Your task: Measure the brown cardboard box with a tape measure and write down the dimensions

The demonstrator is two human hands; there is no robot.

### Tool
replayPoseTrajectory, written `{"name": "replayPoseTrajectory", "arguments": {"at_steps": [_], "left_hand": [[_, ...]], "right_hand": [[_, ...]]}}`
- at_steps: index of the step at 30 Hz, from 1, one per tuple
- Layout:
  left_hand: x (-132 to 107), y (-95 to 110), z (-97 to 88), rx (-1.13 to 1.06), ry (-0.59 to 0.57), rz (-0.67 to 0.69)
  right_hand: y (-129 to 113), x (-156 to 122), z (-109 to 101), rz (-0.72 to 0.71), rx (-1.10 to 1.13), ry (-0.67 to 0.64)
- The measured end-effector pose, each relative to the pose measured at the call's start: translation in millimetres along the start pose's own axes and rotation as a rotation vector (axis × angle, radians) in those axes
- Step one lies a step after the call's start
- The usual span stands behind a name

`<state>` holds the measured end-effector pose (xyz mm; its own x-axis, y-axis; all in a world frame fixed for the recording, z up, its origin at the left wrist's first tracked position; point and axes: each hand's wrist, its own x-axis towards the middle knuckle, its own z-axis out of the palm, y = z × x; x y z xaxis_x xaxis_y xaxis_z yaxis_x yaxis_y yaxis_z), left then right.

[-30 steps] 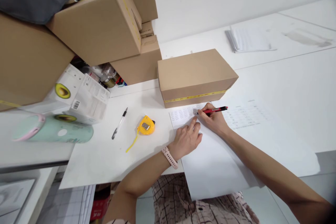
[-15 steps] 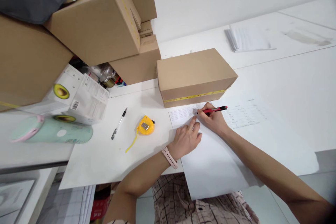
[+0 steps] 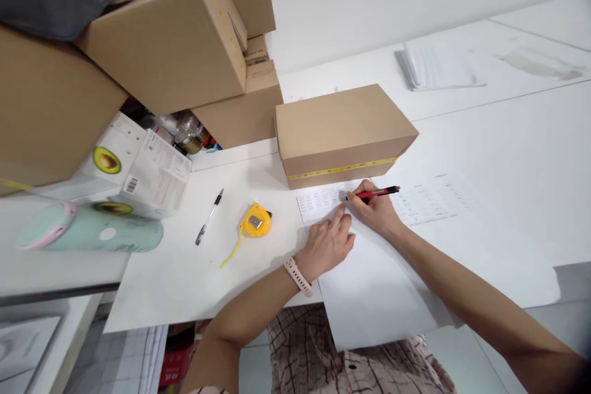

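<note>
My right hand (image 3: 375, 210) grips a red pen (image 3: 375, 192), its tip down on a printed sheet of paper (image 3: 378, 283) that overhangs the table's near edge. My left hand (image 3: 327, 244), with a pink watch at the wrist, rests on the same sheet with fingers loosely curled, holding it flat just left of the pen tip. A closed cardboard box (image 3: 341, 132) with a yellow tape stripe stands right behind the sheet.
A yellow tape measure (image 3: 255, 221) and a black pen (image 3: 210, 217) lie left of the sheet. Stacked cardboard boxes (image 3: 170, 49), a white avocado-printed carton (image 3: 138, 166) and a mint bottle (image 3: 87, 234) crowd the left. A paper stack (image 3: 438, 69) lies far right.
</note>
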<state>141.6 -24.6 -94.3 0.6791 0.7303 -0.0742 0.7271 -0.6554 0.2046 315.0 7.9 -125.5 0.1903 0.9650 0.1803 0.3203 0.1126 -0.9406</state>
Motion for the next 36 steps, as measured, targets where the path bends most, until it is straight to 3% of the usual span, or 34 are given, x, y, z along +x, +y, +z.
{"name": "replayPoseTrajectory", "arguments": {"at_steps": [36], "left_hand": [[-0.6,-0.8,-0.2,0.019,0.014,0.013]], "right_hand": [[-2.7,1.2,-1.7,-0.008,-0.013,0.068]]}}
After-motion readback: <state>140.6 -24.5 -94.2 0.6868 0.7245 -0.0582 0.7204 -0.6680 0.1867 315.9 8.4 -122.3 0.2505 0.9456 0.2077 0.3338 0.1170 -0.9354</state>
